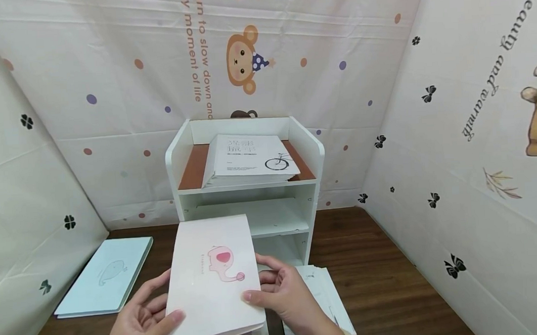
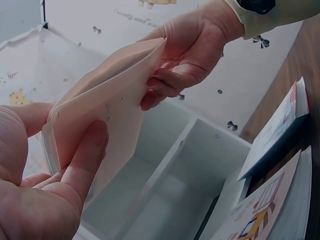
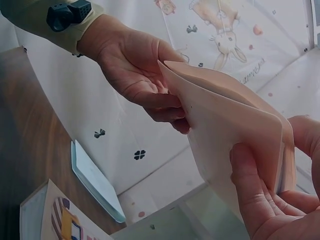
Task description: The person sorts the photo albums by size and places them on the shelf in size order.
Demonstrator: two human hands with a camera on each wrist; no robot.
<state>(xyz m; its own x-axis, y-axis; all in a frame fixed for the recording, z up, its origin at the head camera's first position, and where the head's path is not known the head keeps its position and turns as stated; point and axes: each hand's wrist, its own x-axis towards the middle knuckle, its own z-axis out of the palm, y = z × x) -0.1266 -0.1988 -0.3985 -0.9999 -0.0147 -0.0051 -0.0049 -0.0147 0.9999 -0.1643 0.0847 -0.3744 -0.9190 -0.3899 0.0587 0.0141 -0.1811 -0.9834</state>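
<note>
I am seeing a person's left hand (image 1: 140, 321) and right hand (image 1: 286, 293) holding up one white notebook (image 1: 213, 297) between them. The notebook is hanging in the air in front of a white shelf (image 1: 310, 150), overlapping its lower left part, and the cover is showing a pink elephant.

The left hand is pinching the left edge: its thumb is pressing on the front near the lower corner, and its fingers are bending behind. The right hand is pinching the right edge, its thumb lying on the front and its fingers curling round to the back. From both wrist cameras I am seeing the covers gaping slightly along one edge. A pale sleeve (image 2: 270, 17) is covering the right forearm, and a dark device (image 3: 70, 15) is sitting on the left wrist.

On the shelf's brown top a stack (image 1: 250, 158) is resting, its uppermost cover showing a bicycle. A blue notebook (image 1: 112, 277) with a whale drawing is lying flat on the dark wood table (image 1: 364, 263), to the left. A white pile (image 1: 327, 296) is lying to the right, partly behind the right hand. A striped book (image 2: 265, 210) is showing low down; I cannot tell what is supporting it. Behind the shelf, white fabric (image 1: 120, 114) is hanging, printed with dots and a monkey.
</note>
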